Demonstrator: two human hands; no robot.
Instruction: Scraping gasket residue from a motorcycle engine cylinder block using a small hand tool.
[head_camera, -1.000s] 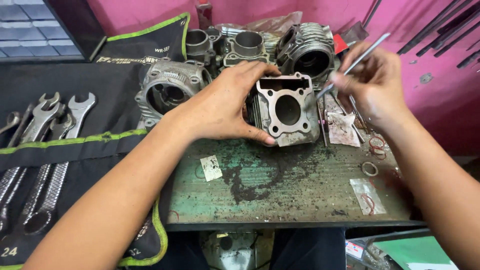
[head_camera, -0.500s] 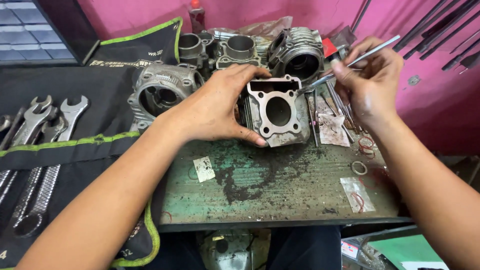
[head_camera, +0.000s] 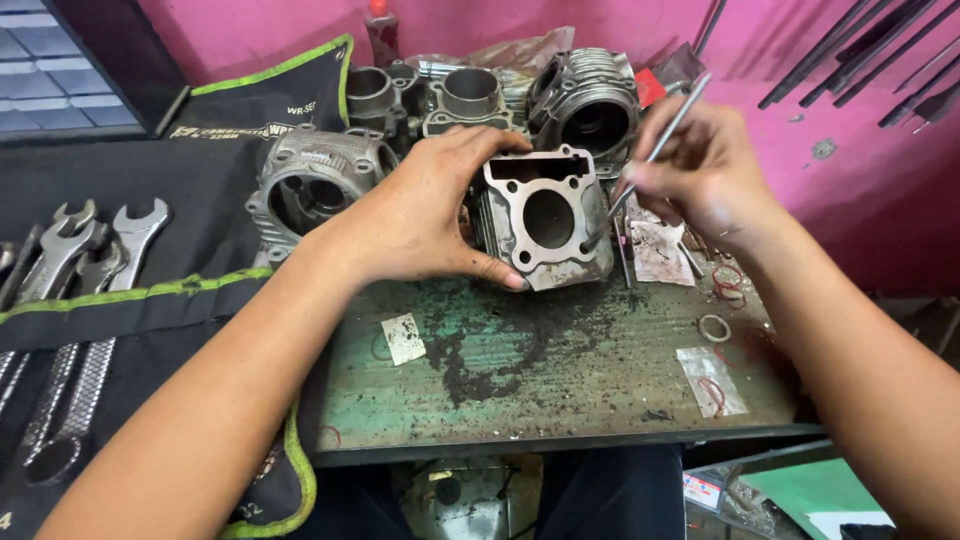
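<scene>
L hand (head_camera: 425, 215) is gripping the engine cylinder block (head_camera: 545, 220) from its left side, fingers curled over top & thumb under, on the green bench (head_camera: 560, 370) w/ bore facing up. R hand (head_camera: 700, 175) is pinching a thin metal pick (head_camera: 655, 145), tip touching block's right edge. Other cylinders (head_camera: 590, 95) are crowding behind, spanners (head_camera: 85, 250) lying far left; bench front is lying open.
</scene>
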